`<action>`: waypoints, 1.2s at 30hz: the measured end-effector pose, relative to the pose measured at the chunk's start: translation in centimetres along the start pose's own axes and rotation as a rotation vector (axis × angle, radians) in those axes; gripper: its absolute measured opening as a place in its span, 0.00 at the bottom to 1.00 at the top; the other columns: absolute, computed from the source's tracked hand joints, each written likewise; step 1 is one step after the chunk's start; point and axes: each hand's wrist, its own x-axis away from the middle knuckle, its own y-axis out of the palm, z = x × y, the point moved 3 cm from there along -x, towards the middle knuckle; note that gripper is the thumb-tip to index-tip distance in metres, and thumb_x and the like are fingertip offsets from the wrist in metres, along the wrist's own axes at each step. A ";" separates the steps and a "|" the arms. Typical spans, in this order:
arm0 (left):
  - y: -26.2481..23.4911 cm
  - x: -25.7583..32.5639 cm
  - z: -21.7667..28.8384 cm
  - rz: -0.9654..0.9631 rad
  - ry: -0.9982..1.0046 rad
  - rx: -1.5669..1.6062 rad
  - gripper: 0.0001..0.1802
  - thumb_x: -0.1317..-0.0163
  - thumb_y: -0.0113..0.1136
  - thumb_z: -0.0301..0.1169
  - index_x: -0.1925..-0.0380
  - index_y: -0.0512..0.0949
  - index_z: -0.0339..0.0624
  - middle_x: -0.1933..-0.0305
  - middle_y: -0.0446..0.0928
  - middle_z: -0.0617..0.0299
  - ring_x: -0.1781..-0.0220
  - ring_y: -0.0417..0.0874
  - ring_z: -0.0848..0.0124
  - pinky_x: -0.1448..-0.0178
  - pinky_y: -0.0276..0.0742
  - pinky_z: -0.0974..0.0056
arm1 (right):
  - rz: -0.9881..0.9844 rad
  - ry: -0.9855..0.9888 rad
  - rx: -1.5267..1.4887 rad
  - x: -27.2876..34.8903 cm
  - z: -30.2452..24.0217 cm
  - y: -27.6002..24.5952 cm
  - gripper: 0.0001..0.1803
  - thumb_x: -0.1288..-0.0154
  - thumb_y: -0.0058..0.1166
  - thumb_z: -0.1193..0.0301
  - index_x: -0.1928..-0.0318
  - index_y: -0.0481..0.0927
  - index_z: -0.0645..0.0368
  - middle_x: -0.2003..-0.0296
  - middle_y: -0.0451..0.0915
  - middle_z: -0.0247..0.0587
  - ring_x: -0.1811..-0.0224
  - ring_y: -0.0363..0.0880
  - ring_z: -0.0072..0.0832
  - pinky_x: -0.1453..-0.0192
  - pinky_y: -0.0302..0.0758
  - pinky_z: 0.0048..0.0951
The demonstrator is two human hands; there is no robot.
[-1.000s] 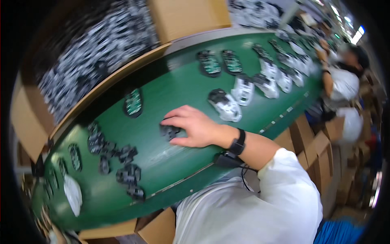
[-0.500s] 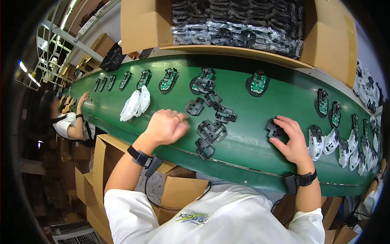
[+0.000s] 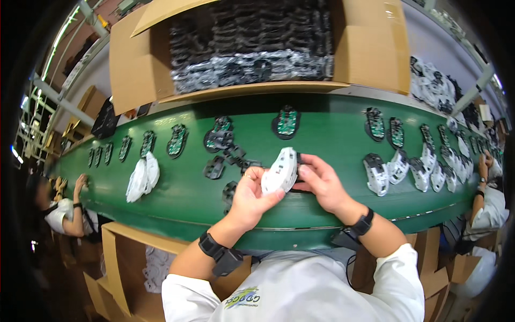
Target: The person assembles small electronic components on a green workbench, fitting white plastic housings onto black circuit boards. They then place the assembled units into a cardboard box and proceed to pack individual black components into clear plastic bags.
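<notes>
A white plastic computer mouse shell [image 3: 280,170] is tilted up between my two hands over the green belt. My left hand [image 3: 251,197] grips it from the left, thumb along its lower end. My right hand [image 3: 321,182] is closed on a small black plastic part [image 3: 301,160] at the shell's right edge; my fingers mostly hide that part. Just left of my hands lie several loose black plastic parts [image 3: 215,167], some partly behind my left hand. Beyond my hands rests a mouse base with a green circuit board [image 3: 287,123].
White shells [image 3: 142,177] lie stacked on the left of the belt [image 3: 182,206]. More circuit-board bases [image 3: 176,141] line its far side. White shells with black parts [image 3: 376,174] stand at right. A cardboard box [image 3: 370,51] of bagged black parts is behind. Co-workers [image 3: 70,214] sit at both sides.
My hands have come together, and my left hand now holds a white shell. My right hand has lifted a black part off the belt to it. The whole view has shifted.
</notes>
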 end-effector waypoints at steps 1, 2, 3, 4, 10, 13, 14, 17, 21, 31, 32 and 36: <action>0.6 -0.1 0.2 -0.023 -0.031 -0.070 0.25 0.45 0.68 0.16 0.48 0.71 0.39 0.46 0.77 0.55 0.44 0.79 0.70 0.40 0.77 0.62 | -0.015 -0.052 0.017 -0.7 0.8 -0.6 0.29 0.26 0.58 0.69 0.31 0.64 0.66 0.43 0.77 0.46 0.41 0.78 0.30 0.38 0.79 0.32; 1.1 -0.1 0.9 -0.045 -0.059 -0.140 0.28 0.45 0.67 0.17 0.44 0.70 0.36 0.46 0.77 0.56 0.44 0.79 0.70 0.40 0.77 0.63 | -0.011 -0.194 0.086 -0.7 1.5 -1.1 0.30 0.28 0.61 0.72 0.31 0.65 0.66 0.43 0.77 0.47 0.41 0.78 0.30 0.37 0.79 0.32; 0.8 0.2 1.4 -0.047 -0.087 -0.218 0.31 0.45 0.66 0.17 0.40 0.70 0.33 0.47 0.78 0.56 0.45 0.79 0.70 0.40 0.77 0.63 | -0.046 -0.223 0.138 -0.3 1.5 -0.1 0.31 0.29 0.62 0.73 0.31 0.65 0.66 0.43 0.77 0.47 0.41 0.79 0.30 0.37 0.78 0.32; 0.3 0.1 1.6 -0.035 -0.048 -0.236 0.33 0.45 0.65 0.19 0.37 0.68 0.32 0.47 0.78 0.56 0.45 0.80 0.70 0.40 0.77 0.63 | -0.082 -0.251 0.190 0.0 1.3 0.6 0.32 0.31 0.63 0.74 0.31 0.65 0.66 0.43 0.77 0.47 0.41 0.79 0.30 0.37 0.78 0.33; -0.5 1.5 2.9 0.009 0.087 -0.360 0.31 0.41 0.66 0.27 0.37 0.70 0.27 0.47 0.80 0.53 0.47 0.81 0.72 0.41 0.78 0.66 | -0.024 -0.720 0.749 1.6 -1.6 2.3 0.34 0.43 0.70 0.71 0.36 0.75 0.66 0.35 0.75 0.56 0.37 0.79 0.46 0.35 0.76 0.39; 0.1 2.0 3.0 0.034 0.189 -0.560 0.27 0.38 0.67 0.26 0.41 0.72 0.27 0.50 0.81 0.55 0.50 0.81 0.74 0.45 0.78 0.68 | -0.088 -0.793 0.837 1.7 -1.3 2.8 0.32 0.44 0.71 0.70 0.38 0.78 0.66 0.38 0.78 0.57 0.38 0.79 0.49 0.34 0.75 0.43; 0.3 2.2 3.0 0.041 0.181 -0.610 0.26 0.38 0.66 0.25 0.42 0.73 0.27 0.50 0.81 0.55 0.50 0.81 0.74 0.45 0.78 0.68 | -0.064 -0.806 0.865 1.9 -1.5 2.8 0.32 0.44 0.71 0.70 0.38 0.78 0.66 0.38 0.78 0.57 0.39 0.79 0.49 0.35 0.75 0.43; 0.3 2.3 3.0 0.099 0.204 -0.528 0.23 0.38 0.67 0.24 0.44 0.74 0.28 0.52 0.82 0.56 0.53 0.81 0.75 0.47 0.79 0.69 | -0.031 -0.855 0.897 2.5 -2.2 3.2 0.32 0.44 0.71 0.70 0.39 0.79 0.66 0.39 0.79 0.56 0.40 0.79 0.49 0.35 0.75 0.43; 0.1 2.1 3.1 0.092 0.335 -0.619 0.25 0.40 0.72 0.29 0.47 0.74 0.28 0.55 0.84 0.54 0.57 0.83 0.75 0.53 0.81 0.67 | -0.068 -0.852 0.859 2.3 -1.7 3.7 0.30 0.45 0.72 0.70 0.40 0.80 0.65 0.40 0.79 0.56 0.41 0.80 0.50 0.36 0.75 0.43; 1.4 2.1 3.5 -0.088 0.501 -0.862 0.30 0.45 0.78 0.36 0.49 0.76 0.29 0.61 0.86 0.50 0.64 0.89 0.67 0.58 0.85 0.64 | -0.227 -0.008 0.123 0.7 0.8 2.6 0.37 0.45 0.75 0.77 0.37 0.70 0.65 0.49 0.80 0.38 0.45 0.80 0.26 0.36 0.78 0.32; 1.5 1.9 3.3 -0.083 0.506 -0.865 0.29 0.45 0.78 0.36 0.49 0.76 0.30 0.61 0.86 0.49 0.65 0.89 0.65 0.59 0.85 0.64 | -0.215 -0.064 0.134 0.9 1.0 2.5 0.36 0.44 0.75 0.76 0.37 0.71 0.65 0.49 0.80 0.38 0.45 0.80 0.25 0.37 0.79 0.32; 1.3 1.1 4.2 -0.055 0.517 -0.999 0.23 0.45 0.76 0.33 0.54 0.80 0.32 0.62 0.86 0.50 0.65 0.89 0.61 0.60 0.84 0.61 | -0.107 -0.458 0.530 1.9 -0.6 3.4 0.32 0.42 0.74 0.74 0.39 0.75 0.65 0.48 0.81 0.41 0.49 0.82 0.26 0.42 0.81 0.32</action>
